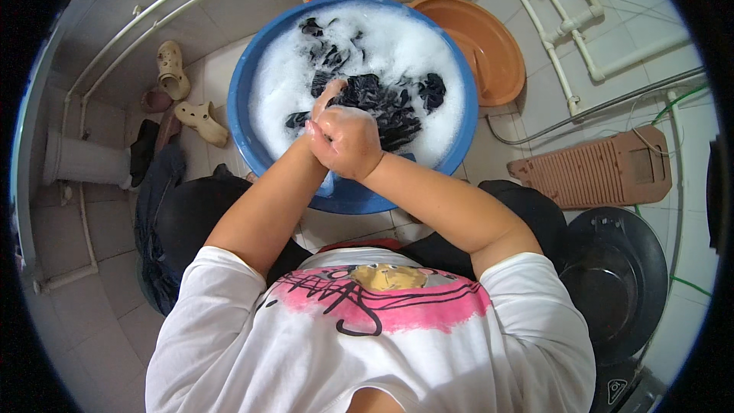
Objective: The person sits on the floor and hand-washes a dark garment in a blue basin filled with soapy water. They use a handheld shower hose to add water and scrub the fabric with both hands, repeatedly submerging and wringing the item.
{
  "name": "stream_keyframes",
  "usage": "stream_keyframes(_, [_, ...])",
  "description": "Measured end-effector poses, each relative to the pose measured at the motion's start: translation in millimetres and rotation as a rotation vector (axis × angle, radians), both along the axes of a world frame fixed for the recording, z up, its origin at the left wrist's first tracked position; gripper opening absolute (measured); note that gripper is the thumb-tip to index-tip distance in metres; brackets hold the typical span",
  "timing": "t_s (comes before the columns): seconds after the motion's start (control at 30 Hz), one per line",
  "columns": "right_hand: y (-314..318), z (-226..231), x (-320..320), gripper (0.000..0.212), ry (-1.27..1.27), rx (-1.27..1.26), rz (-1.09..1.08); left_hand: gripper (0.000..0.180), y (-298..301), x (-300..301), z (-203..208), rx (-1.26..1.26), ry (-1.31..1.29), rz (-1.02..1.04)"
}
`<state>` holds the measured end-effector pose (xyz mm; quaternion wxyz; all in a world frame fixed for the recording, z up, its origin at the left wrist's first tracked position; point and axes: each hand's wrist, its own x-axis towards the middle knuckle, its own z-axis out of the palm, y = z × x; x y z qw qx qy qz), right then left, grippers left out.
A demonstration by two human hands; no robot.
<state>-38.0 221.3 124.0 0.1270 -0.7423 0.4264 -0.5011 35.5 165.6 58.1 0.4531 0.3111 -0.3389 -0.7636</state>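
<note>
From afar I see my right hand (pixel 350 141) fisted against my left hand (pixel 329 98), whose grip I can't tell, at seven o'clock of the dark cloth (pixel 391 113) in the basin (pixel 238 103), likely waterlogged, heavy, soft, slippery, best gathered at its three-o'clock bunch (pixel 432 92).

Close fisheye view from head height, steeply down past the shirt (pixel 306 367) to the blue tub (pixel 352 202).
</note>
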Motion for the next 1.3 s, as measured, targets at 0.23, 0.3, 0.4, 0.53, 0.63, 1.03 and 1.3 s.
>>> stream_keyframes(0.23, [-76,-32,-88,0.039,-0.109,0.379,-0.635,0.034,-3,-16,98,0.273,0.128,0.142])
stream_keyframes(0.3, [-86,-33,-99,0.056,-0.199,0.394,-0.519,0.027,-9,-5,110,0.061,0.077,0.138])
stream_keyframes(0.4, [-77,-4,-89,0.062,-0.677,0.524,0.183,0.028,-17,7,111,-0.027,0.114,0.131])
stream_keyframes(0.53, [-77,-13,-92,0.04,-0.244,0.739,0.222,0.028,-20,9,113,-0.057,0.183,0.2])
stream_keyframes(0.63, [-85,-18,-101,0.029,-0.454,0.715,-0.114,0.028,-31,15,73,0.146,0.203,0.254])
stream_keyframes(1.03, [-51,-15,-42,0.027,-0.093,0.127,-0.296,0.026,8,-24,35,0.475,0.149,0.126])
stream_keyframes(1.3, [-12,9,2,0.019,-0.205,-0.082,-0.016,0.027,-9,7,-15,0.111,0.698,-0.16])
